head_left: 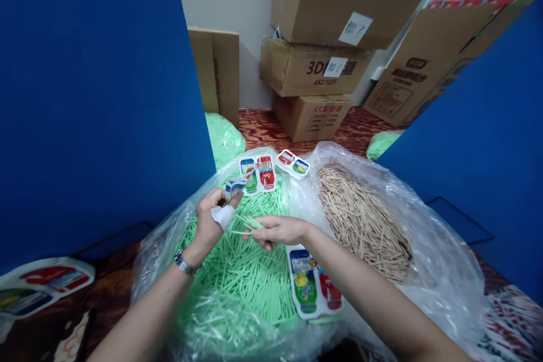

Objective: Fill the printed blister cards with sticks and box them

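Observation:
My left hand point(207, 220), with a watch on its wrist, is closed around a small blue-and-white printed packet point(236, 185). White material covers part of its thumb; I cannot tell whether it is a wrap or part of the packet. Between the fingers of my right hand point(274, 232) are a few thin green sticks point(248, 222), their ends pointing at the left hand. Below both hands lies a heap of green sticks point(254, 277) in a clear plastic bag. A bottle-shaped double pack point(258, 174) with green and red labels rests on the heap's far side.
A second clear bag holds brown sticks point(365, 220) at the right. Double packs lie between the bags point(293, 164) and under my right forearm point(314, 283). Stacked cartons point(316, 70) stand behind. Blue panels point(97, 96) flank both sides.

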A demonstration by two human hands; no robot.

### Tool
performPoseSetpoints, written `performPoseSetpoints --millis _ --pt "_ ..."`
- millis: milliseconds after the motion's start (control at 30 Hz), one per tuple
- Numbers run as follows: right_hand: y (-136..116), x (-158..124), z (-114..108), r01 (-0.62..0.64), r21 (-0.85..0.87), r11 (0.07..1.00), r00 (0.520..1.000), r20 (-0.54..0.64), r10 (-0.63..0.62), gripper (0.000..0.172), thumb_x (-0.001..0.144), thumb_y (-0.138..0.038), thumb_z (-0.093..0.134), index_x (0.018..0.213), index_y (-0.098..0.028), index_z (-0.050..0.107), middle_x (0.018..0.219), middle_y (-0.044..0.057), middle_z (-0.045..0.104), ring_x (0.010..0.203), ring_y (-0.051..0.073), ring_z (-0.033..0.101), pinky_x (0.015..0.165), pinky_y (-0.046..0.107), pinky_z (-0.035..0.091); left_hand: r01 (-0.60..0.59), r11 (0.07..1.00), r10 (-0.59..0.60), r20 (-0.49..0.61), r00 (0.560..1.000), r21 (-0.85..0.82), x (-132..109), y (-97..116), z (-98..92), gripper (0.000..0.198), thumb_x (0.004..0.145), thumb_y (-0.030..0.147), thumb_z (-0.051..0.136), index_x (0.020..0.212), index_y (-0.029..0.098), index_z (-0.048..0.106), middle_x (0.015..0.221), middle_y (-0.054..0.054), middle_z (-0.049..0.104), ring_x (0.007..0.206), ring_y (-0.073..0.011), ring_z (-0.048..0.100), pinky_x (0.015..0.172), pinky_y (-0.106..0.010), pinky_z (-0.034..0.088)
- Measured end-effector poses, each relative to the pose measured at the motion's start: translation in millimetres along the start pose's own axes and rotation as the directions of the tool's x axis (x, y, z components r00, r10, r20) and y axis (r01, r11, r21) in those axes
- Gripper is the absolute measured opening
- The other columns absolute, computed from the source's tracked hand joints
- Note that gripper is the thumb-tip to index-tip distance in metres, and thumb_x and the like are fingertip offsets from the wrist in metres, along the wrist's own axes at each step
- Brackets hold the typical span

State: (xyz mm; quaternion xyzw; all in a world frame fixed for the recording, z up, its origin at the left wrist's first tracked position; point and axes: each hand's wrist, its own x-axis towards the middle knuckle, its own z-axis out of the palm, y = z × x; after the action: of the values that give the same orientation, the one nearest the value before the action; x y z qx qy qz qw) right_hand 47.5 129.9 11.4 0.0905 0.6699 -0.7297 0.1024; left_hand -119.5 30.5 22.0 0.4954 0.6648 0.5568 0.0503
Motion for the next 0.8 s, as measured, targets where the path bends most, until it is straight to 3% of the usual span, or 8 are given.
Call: performPoseSetpoints --millis 300,467,567,733,800 --pt "0.5 5.9 6.9 -0.016 -0.041 0.999 1.0 -0.027 0.015 0.048 0.078 -0.064 0.053 0.087 -0.017 0.051 0.068 -0.003 0.053 0.06 0.009 0.052 0.046 0.018 0.037 -0.025 1.0 0.025 0.01 1.0 -0.006 -5.4 6.0 7.3 0.037 0.078 0.03 0.065 0.056 0.019 0.037 0.058 0.006 0.033 0.054 -0.0097 0.032 0.051 -0.024 0.026" --pt "-3.2 3.5 8.3 -0.014 -0.024 1.0 0.996 -0.093 0.012 0.049 0.079 -0.064 0.052 0.095 -0.017 0.048 0.058 -0.008 0.041 0.046 0.005 0.039 0.04 0.017 0.027 -0.046 0.999 0.046 0.002 0.999 0.007 -5.1 6.8 6.4 0.035 0.077 0.029 0.065 0.055 0.019 0.039 0.058 0.006 0.034 0.053 -0.0099 0.033 0.051 -0.024 0.026" --pt "-5.1 6.1 13.0 0.038 0.043 0.998 0.995 -0.097 -0.033 0.049 0.078 -0.064 0.054 0.091 -0.018 0.047 0.06 -0.008 0.04 0.047 0.005 0.04 0.04 0.017 0.027 -0.014 1.0 0.014 0.032 0.999 -0.028 -8.2 6.3 10.9 0.036 0.077 0.032 0.066 0.055 0.019 0.039 0.058 0.006 0.035 0.054 -0.0102 0.034 0.051 -0.024 0.027" --pt "-1.2 -1.0 11.8 0.067 0.137 0.988 0.954 -0.298 -0.023 0.043 0.082 -0.062 0.049 0.081 -0.02 0.039 0.067 -0.006 0.041 0.048 0.004 0.039 0.039 0.016 0.024 0.163 0.971 -0.157 0.047 0.986 -0.176 -10.7 7.7 4.9 0.027 0.076 0.037 0.068 0.062 0.018 0.053 0.057 0.005 0.044 0.052 -0.0101 0.037 0.049 -0.023 0.029" --pt "0.2 -6.0 6.7 0.078 0.038 0.996 0.908 -0.416 -0.055 0.038 0.088 -0.059 0.04 0.082 -0.021 0.036 0.066 -0.007 0.038 0.047 0.005 0.034 0.04 0.017 0.024 0.185 0.963 -0.178 0.053 0.983 -0.198 -9.8 7.3 -1.7 0.025 0.075 0.037 0.069 0.066 0.017 0.057 0.059 0.004 0.049 0.052 -0.0103 0.04 0.049 -0.023 0.03"
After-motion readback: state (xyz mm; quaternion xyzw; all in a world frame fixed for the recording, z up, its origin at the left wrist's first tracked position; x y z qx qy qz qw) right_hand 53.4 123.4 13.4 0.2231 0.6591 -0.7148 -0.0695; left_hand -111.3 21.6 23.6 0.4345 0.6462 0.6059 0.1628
